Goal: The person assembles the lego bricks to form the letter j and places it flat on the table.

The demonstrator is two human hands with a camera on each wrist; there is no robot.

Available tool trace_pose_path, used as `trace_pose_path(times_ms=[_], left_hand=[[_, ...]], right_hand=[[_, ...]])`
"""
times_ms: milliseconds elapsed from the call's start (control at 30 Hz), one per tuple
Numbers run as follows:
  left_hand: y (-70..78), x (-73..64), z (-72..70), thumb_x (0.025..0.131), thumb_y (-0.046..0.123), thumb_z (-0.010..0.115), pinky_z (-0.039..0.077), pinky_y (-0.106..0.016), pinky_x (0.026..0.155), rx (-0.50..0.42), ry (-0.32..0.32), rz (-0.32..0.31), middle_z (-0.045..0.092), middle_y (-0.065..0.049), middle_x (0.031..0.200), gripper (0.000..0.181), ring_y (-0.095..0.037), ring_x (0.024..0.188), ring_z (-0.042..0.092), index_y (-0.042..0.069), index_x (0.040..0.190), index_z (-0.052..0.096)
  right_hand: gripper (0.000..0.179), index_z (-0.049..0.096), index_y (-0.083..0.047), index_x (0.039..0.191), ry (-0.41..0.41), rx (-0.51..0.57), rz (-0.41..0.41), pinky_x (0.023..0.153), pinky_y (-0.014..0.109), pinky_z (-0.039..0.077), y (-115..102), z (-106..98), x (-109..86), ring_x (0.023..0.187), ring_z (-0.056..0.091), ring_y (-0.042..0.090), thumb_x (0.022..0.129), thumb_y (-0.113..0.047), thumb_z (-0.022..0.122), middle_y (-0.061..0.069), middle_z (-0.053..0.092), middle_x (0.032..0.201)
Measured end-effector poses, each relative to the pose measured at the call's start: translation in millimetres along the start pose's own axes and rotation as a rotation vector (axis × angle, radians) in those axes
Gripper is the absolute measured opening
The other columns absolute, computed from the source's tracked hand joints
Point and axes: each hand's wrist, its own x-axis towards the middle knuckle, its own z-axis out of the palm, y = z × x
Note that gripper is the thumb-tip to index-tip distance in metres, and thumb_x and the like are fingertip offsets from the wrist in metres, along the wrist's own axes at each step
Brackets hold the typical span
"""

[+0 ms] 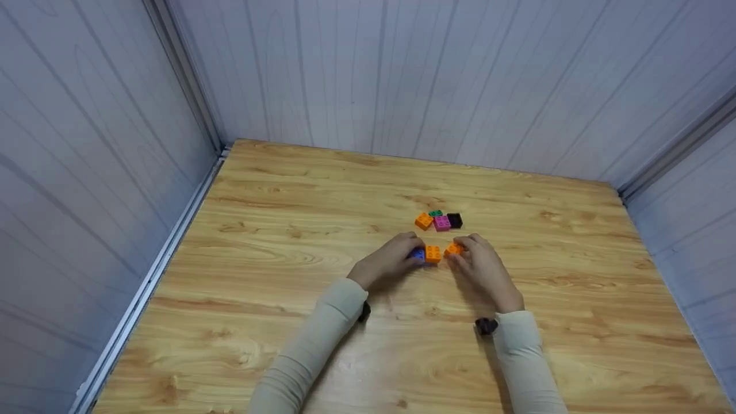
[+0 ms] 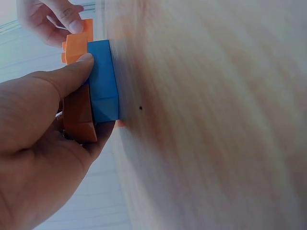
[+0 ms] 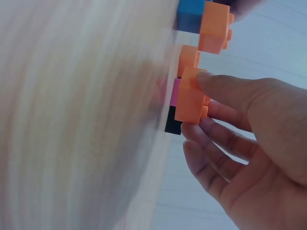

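Observation:
My left hand point(image 1: 391, 259) grips a small assembly low over the table. In the left wrist view its thumb presses a long blue brick point(image 2: 103, 81), with an orange brick point(image 2: 76, 48) on top at the far end. A brown-orange brick point(image 2: 79, 115) sits on the near end; the hand hides it in the head view. My right hand point(image 1: 483, 267) pinches another orange brick point(image 3: 191, 96) between thumb and fingers. That brick is just right of the assembly, with a small gap between them.
Behind the hands lie loose bricks on the wooden table point(image 1: 276, 259): an orange one point(image 1: 424, 221), a green one point(image 1: 436, 213), a pink one point(image 1: 442, 223) and a black one point(image 1: 455, 220). Pale panel walls point(image 1: 356, 80) enclose the back and sides.

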Motion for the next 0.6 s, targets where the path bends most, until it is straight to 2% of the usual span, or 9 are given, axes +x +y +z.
trace_pose_path(times_ms=[267,433,600], left_hand=[[0.5,-1.3,-0.1,0.106,0.024,0.055,0.049,-0.036,0.098,0.004,-0.003,-0.006,0.062,-0.008,0.123,0.032,-0.019,0.109,0.057,0.007,0.132,0.062],[1.0,-1.3,-0.1,0.106,0.024,0.056,0.05,-0.035,0.099,0.002,-0.001,-0.009,0.063,-0.007,0.124,0.031,-0.019,0.109,0.057,0.008,0.131,0.063],[1.2,-0.2,-0.7,0.106,0.023,0.056,0.05,-0.036,0.1,0.0,0.003,-0.005,0.063,-0.008,0.124,0.031,-0.02,0.11,0.058,0.007,0.131,0.063]], right_hand=[[0.041,0.056,-0.006,0.143,0.011,0.003,-0.039,0.099,0.05,0.053,-4.8,-2.9,-3.8,0.113,0.062,0.032,0.105,-0.021,0.058,0.015,0.061,0.124],[0.042,0.058,-0.005,0.143,0.052,-0.004,-0.076,0.099,0.052,0.053,-10.0,-6.5,-4.5,0.114,0.063,0.034,0.103,-0.019,0.061,0.017,0.063,0.125],[0.042,0.061,-0.004,0.139,0.11,-0.034,-0.131,0.092,0.052,0.055,-15.9,-8.2,-3.1,0.109,0.064,0.035,0.099,-0.015,0.066,0.018,0.066,0.124]])
